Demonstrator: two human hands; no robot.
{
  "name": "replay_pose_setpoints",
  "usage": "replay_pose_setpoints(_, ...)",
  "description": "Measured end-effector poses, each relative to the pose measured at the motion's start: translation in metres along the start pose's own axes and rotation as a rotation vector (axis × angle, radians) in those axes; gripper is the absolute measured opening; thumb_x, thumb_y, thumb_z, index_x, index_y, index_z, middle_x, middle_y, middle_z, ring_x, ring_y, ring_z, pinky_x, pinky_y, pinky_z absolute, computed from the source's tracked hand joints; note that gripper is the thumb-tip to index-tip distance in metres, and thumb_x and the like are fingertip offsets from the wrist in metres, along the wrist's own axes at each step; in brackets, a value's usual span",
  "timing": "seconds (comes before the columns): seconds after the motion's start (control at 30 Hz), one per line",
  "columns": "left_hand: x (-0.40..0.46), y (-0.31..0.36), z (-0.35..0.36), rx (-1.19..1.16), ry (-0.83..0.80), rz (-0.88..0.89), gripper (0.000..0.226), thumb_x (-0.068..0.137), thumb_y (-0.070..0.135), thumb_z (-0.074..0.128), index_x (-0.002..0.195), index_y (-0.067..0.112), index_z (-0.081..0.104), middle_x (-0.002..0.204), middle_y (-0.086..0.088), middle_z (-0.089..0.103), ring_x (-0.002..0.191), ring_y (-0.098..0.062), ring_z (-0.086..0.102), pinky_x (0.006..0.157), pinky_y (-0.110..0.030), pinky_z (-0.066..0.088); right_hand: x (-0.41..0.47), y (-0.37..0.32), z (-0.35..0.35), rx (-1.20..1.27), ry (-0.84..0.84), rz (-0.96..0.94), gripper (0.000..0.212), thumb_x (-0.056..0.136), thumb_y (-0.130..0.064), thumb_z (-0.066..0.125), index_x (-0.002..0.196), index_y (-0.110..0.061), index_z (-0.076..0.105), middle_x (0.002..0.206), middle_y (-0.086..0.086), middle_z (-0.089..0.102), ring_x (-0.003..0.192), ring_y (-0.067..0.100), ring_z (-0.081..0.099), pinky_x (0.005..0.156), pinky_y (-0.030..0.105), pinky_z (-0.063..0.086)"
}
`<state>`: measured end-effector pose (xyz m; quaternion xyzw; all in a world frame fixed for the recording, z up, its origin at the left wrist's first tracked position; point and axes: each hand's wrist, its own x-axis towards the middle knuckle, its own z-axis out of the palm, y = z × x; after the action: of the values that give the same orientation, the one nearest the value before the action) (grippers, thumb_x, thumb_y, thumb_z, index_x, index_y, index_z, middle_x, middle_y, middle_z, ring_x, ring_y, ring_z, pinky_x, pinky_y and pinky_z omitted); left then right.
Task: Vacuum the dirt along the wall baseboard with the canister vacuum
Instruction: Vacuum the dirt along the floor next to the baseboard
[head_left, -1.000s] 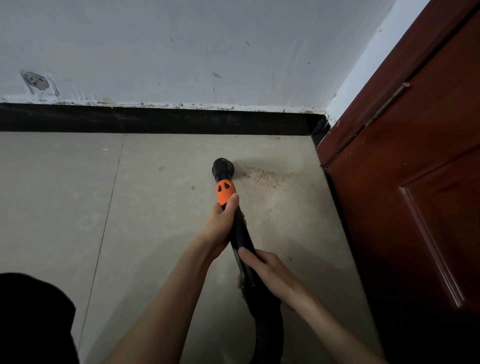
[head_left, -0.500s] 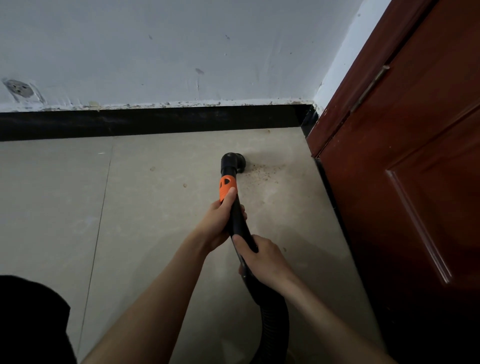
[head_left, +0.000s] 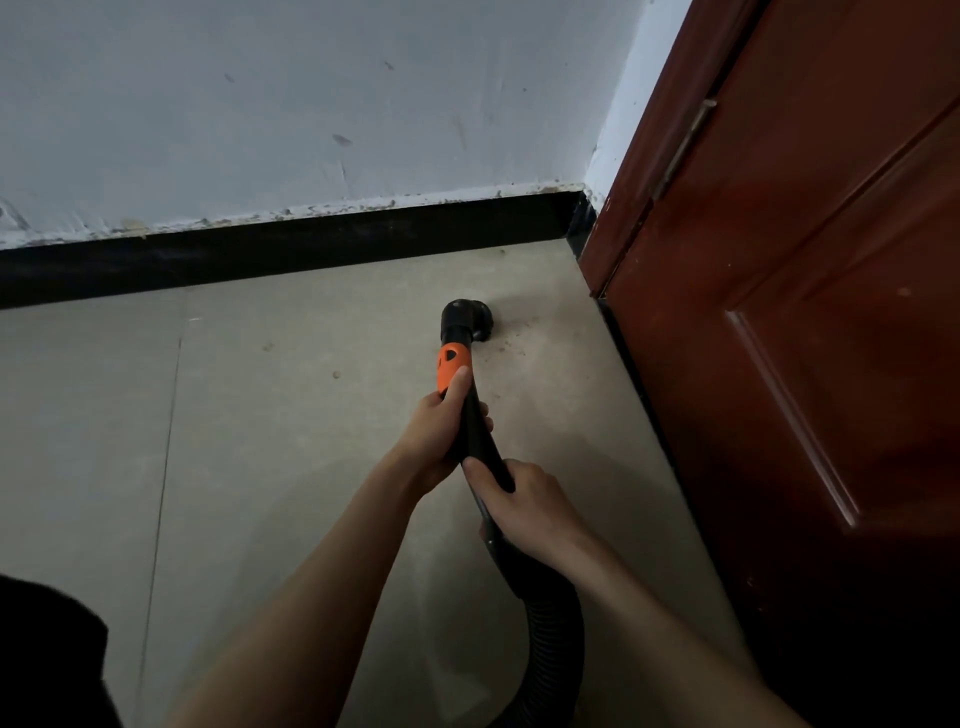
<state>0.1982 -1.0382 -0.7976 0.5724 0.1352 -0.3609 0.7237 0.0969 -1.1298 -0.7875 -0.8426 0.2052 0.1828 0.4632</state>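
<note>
Nozzle (head_left: 466, 321) shifted right onto dirt (head_left: 511, 347) — two hands, left hand (head_left: 435, 435), right hand (head_left: 524, 501), fingers clamping one wand (head_left: 475, 426).

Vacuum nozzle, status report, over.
Both hands, left and right, shut on wand. Nozzle beside dirt. Door close right.

Beige tiled floor (head_left: 311, 467); vacuum nozzle (head_left: 466, 318) resting on it beside dirt specks (head_left: 511, 340).
</note>
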Motion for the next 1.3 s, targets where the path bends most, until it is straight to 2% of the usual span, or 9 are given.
replay_pose_setpoints(0.37, 0.033, 0.008, 0.051, 0.220, -0.081, -0.015, 0.030, 0.099, 0.038, 0.043, 0.088, 0.011, 0.048, 0.080, -0.008, 0.052, 0.067, -0.018, 0.055, 0.064, -0.026, 0.050, 0.011, 0.022, -0.025, 0.226, 0.101, 0.109, 0.046, 0.093, -0.054, 0.047, 0.079, -0.012, 0.059, 0.082, 0.014, 0.070, 0.075, 0.028, 0.068, 0.072, 0.041, 0.055)
replay_pose_setpoints(0.47, 0.045, 0.010, 0.071, 0.296, -0.041, 0.020, 0.030, 0.098, 0.035, 0.045, 0.083, 0.009, 0.048, 0.077, -0.009, 0.051, 0.071, -0.023, 0.054, 0.077, -0.039, 0.051, 0.018, 0.028, -0.033, 0.273, 0.146, 0.142, 0.045, 0.095, -0.052, 0.046, 0.082, -0.011, 0.061, 0.084, 0.015, 0.070, 0.077, 0.029, 0.068, 0.070, 0.039, 0.054)
replay_pose_setpoints(0.53, 0.048, 0.009, 0.083, 0.358, -0.029, 0.036, 0.032, 0.098, 0.035, 0.046, 0.081, 0.007, 0.048, 0.077, -0.011, 0.050, 0.078, -0.027, 0.052, 0.081, -0.043, 0.048, 0.020, 0.034, -0.033, 0.268, 0.217, 0.156, 0.043, 0.096, -0.051, 0.044, 0.082, -0.013, 0.059, 0.082, 0.012, 0.069, 0.073, 0.023, 0.067, 0.064, 0.032, 0.051)
replay_pose_setpoints(0.67, 0.049, 0.003, 0.097, 0.462, -0.084, 0.062, 0.037, 0.098, 0.039, 0.044, 0.087, 0.004, 0.050, 0.085, -0.015, 0.050, 0.080, -0.025, 0.051, 0.075, -0.037, 0.043, 0.015, 0.044, -0.032, 0.273, 0.365, 0.153, 0.041, 0.096, -0.052, 0.042, 0.078, -0.018, 0.057, 0.073, 0.003, 0.065, 0.063, 0.012, 0.063, 0.047, 0.013, 0.041)
replay_pose_setpoints(0.73, 0.049, 0.000, 0.104, 0.508, -0.115, 0.081, 0.040, 0.099, 0.041, 0.040, 0.093, 0.003, 0.052, 0.088, -0.015, 0.050, 0.081, -0.024, 0.050, 0.076, -0.035, 0.042, 0.012, 0.049, -0.033, 0.344, 0.375, 0.168, 0.044, 0.097, -0.050, 0.042, 0.080, -0.014, 0.060, 0.073, 0.006, 0.067, 0.064, 0.015, 0.065, 0.053, 0.018, 0.046)
replay_pose_setpoints(0.83, 0.045, -0.005, 0.117, 0.573, -0.147, 0.086, 0.052, 0.100, 0.043, 0.036, 0.116, -0.004, 0.049, 0.091, -0.011, 0.049, 0.083, -0.021, 0.049, 0.076, -0.032, 0.039, 0.004, 0.056, -0.035, 0.523, 0.384, 0.198, 0.047, 0.099, -0.045, 0.043, 0.077, -0.009, 0.063, 0.059, 0.005, 0.068, 0.055, 0.017, 0.066, 0.057, 0.027, 0.051)
replay_pose_setpoints(1.07, 0.029, -0.018, 0.119, 0.620, -0.230, 0.047, 0.051, 0.101, 0.042, 0.033, 0.126, -0.002, 0.040, 0.097, -0.010, 0.050, 0.082, -0.017, 0.049, 0.080, -0.034, 0.042, -0.019, 0.065, -0.029, 0.731, 0.288, 0.220, 0.044, 0.100, -0.041, 0.043, 0.083, -0.007, 0.064, 0.062, 0.012, 0.066, 0.057, 0.025, 0.065, 0.055, 0.030, 0.052)
replay_pose_setpoints(1.2, 0.024, -0.016, 0.100, 0.665, -0.220, 0.032, 0.053, 0.101, 0.041, 0.031, 0.129, -0.003, 0.036, 0.106, -0.015, 0.054, 0.089, -0.021, 0.051, 0.090, -0.039, 0.044, -0.024, 0.061, -0.022, 0.766, 0.120, 0.223, 0.036, 0.099, -0.039, 0.046, 0.097, -0.009, 0.066, 0.077, 0.012, 0.072, 0.073, 0.025, 0.069, 0.068, 0.031, 0.054)
replay_pose_setpoints(1.3, 0.020, -0.016, 0.086, 0.657, -0.188, 0.042, 0.051, 0.101, 0.040, 0.032, 0.127, -0.004, 0.039, 0.103, -0.018, 0.055, 0.087, -0.022, 0.051, 0.088, -0.039, 0.046, -0.026, 0.058, -0.025, 0.722, 0.070, 0.233, 0.032, 0.096, -0.038, 0.053, 0.096, -0.012, 0.071, 0.091, 0.013, 0.074, 0.084, 0.023, 0.071, 0.071, 0.029, 0.054)
